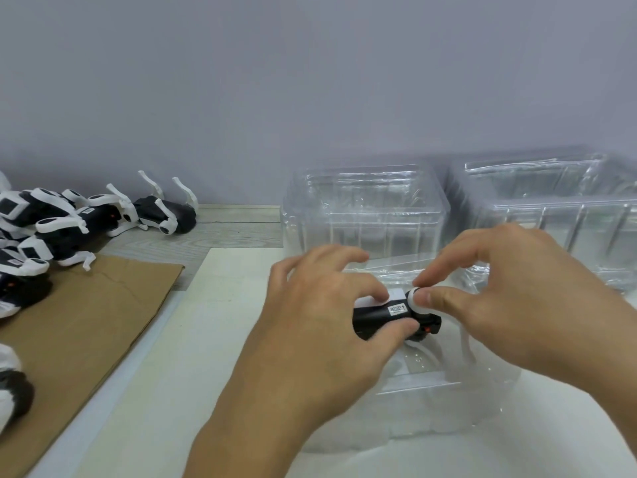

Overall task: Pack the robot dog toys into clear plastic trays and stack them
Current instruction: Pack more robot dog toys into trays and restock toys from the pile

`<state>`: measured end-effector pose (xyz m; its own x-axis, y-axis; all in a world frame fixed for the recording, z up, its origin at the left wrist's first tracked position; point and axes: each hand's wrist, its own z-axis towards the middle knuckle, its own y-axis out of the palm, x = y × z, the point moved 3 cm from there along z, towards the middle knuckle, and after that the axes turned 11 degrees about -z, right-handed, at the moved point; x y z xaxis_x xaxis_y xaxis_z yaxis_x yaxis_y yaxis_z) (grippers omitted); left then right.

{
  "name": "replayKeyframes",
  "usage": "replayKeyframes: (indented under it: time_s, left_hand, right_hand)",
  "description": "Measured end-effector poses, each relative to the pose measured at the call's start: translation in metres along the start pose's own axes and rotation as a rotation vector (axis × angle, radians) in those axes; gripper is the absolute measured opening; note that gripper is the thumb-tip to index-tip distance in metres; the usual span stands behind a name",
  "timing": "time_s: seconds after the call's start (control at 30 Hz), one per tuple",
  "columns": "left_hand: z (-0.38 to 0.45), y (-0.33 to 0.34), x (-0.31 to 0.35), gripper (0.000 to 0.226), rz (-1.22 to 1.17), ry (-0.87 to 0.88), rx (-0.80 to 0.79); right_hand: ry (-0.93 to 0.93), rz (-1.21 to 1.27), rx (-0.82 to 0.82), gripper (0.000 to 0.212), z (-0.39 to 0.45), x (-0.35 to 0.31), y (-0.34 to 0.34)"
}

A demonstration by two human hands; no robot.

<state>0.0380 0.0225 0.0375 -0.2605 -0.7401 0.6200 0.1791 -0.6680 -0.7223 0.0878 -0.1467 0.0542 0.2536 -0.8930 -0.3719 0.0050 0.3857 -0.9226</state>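
Both hands (pixel 406 305) around robot dog toy (pixel 393 317), over clear tray (pixel 431 391).

- The robot dog toy (pixel 393 317) held over the near tray is moulded in hard plastic: a black body with a slight sheen, white glossy leg parts, and a small white printed label that looks like paper.
- The near tray (pixel 424 384) is formed from thin, clear, glossy plastic; bright reflections are seen along its ribs.
- The tray stacks (pixel 365 201) toward the tabletop's far edge are of the same clear, shiny, ribbed plastic.
- The loose toys (pixel 51 229) at the left edge show the same black and white plastic.
- The cardboard sheet (pixel 86 315) is brown, matt and creased.
- The tabletop (pixel 234 232) shows a grey wood-grain finish; a smooth, pale, matt board (pixel 193 357) lies on it.
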Motion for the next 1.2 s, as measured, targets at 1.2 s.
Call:
replayKeyframes:
  time_s: [1.2]
  left_hand:
    - [0.000,-0.008,-0.045,0.020,-0.488,-0.260,0.100]
  right_hand:
    - [-0.300,-0.048,-0.015,0.032,-0.013,-0.054,0.029]
